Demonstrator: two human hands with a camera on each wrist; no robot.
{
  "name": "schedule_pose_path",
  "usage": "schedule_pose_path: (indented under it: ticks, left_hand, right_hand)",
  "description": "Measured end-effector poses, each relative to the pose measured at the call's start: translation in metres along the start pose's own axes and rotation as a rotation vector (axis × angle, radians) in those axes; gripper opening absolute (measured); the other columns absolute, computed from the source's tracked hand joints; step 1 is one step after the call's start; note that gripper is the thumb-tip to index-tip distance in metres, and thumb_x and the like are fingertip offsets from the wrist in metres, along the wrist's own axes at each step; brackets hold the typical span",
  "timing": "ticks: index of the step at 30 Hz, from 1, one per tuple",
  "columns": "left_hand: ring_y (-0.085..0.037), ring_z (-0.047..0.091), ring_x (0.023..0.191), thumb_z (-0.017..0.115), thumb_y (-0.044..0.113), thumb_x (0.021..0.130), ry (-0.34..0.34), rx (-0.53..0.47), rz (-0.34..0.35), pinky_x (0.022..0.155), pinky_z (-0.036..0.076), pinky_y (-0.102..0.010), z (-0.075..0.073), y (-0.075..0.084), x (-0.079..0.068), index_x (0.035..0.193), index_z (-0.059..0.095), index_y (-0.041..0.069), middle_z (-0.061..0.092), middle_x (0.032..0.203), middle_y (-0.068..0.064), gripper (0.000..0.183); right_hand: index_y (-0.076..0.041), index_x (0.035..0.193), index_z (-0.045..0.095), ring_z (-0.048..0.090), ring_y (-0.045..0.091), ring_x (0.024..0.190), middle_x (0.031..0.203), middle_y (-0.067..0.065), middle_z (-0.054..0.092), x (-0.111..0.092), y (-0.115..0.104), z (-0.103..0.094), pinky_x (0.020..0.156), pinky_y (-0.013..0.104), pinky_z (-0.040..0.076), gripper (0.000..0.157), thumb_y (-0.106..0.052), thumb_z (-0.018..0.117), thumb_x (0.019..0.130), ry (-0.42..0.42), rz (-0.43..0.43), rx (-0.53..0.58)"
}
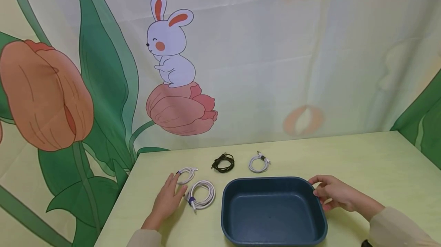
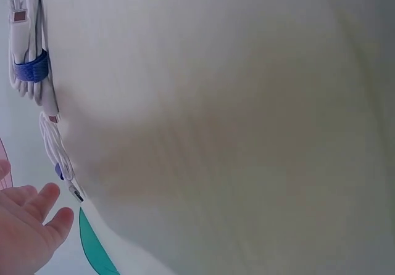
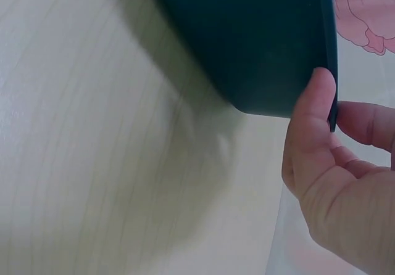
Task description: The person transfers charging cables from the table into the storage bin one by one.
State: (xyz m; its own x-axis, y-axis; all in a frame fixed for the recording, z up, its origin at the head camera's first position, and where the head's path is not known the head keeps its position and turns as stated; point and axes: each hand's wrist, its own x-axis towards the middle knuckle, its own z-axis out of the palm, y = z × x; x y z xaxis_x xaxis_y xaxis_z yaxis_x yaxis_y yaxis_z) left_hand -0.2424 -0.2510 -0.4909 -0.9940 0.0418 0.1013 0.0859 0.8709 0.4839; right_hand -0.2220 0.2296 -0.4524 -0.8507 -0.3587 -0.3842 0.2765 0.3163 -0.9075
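Observation:
My right hand (image 1: 332,193) pinches the far right corner rim of an empty dark blue plastic bin (image 1: 272,216); in the right wrist view the thumb lies on the outer wall (image 3: 271,53) and a finger on the other side. On the left, my left hand (image 1: 167,199) has its fingers spread, holding nothing. Its fingertips are nearest to a small coiled white cable (image 1: 192,174), and contact cannot be made out. Beside the thumb lies a larger coiled white cable (image 1: 211,193) with a blue strap (image 2: 32,68), seen close in the left wrist view.
Behind the bin lie a coiled black cable (image 1: 224,169) and another coiled white cable (image 1: 250,164) with a dark tie. The light wooden table (image 1: 361,155) ends at a printed cloth backdrop (image 1: 248,67). A small dark object (image 1: 366,243) shows at the bottom right.

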Motion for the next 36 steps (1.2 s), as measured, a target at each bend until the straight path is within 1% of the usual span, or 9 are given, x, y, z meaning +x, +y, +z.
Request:
schedule_pose_path:
  ticks: [4,9,16,20,28,36]
  left_hand:
    - [-0.039,0.026,0.128,0.043,0.037,0.091,0.0,-0.049,0.007,0.102,0.023,-0.052,0.0,0.001,0.001,0.137,0.029,0.004,0.027,0.14,-0.023,0.058]
    - [-0.039,0.029,0.127,0.046,0.034,0.09,0.0,-0.099,-0.008,0.102,0.025,-0.052,0.001,0.006,0.002,0.137,0.029,0.007,0.032,0.138,-0.021,0.057]
    - [-0.037,0.045,0.116,0.049,0.032,0.089,-0.019,-0.15,-0.038,0.096,0.031,-0.053,0.002,0.009,0.002,0.138,0.028,0.01,0.038,0.135,-0.018,0.057]
    - [-0.036,0.046,0.115,0.051,0.029,0.088,-0.022,-0.165,-0.045,0.094,0.033,-0.053,0.005,0.009,0.002,0.137,0.03,0.011,0.041,0.134,-0.017,0.057]
    - [-0.034,0.049,0.111,0.056,0.027,0.085,-0.022,-0.201,-0.04,0.092,0.037,-0.05,0.009,0.011,0.004,0.135,0.033,0.008,0.049,0.126,-0.017,0.058]
    - [-0.032,0.054,0.104,0.058,0.021,0.085,-0.014,-0.206,-0.002,0.089,0.041,-0.047,0.011,0.016,0.005,0.129,0.042,0.005,0.056,0.115,-0.016,0.05]
  right_hand:
    - [0.002,0.12,0.037,0.047,0.013,0.058,0.076,0.005,0.047,0.0,0.0,0.0,0.051,0.025,0.046,0.039,-0.005,0.048,0.084,-0.005,0.001,0.004]
    - [0.003,0.12,0.037,0.048,0.013,0.058,0.075,0.005,0.048,-0.001,-0.001,0.0,0.051,0.025,0.046,0.039,-0.006,0.049,0.084,-0.009,-0.001,0.009]
    - [0.003,0.121,0.037,0.048,0.014,0.059,0.076,0.005,0.048,0.0,-0.001,0.0,0.051,0.026,0.046,0.039,-0.006,0.048,0.085,-0.007,-0.002,-0.002]
    - [0.003,0.12,0.037,0.048,0.014,0.059,0.076,0.005,0.047,0.0,-0.001,0.0,0.051,0.027,0.046,0.039,-0.006,0.048,0.084,-0.009,-0.001,0.003]
    - [0.003,0.12,0.037,0.048,0.013,0.058,0.076,0.005,0.048,0.0,0.0,-0.001,0.051,0.026,0.047,0.039,-0.005,0.049,0.083,-0.002,0.003,0.003]
    - [0.004,0.12,0.037,0.048,0.013,0.058,0.075,0.004,0.048,0.0,0.0,-0.002,0.052,0.027,0.047,0.04,-0.005,0.049,0.083,-0.007,-0.005,0.009]
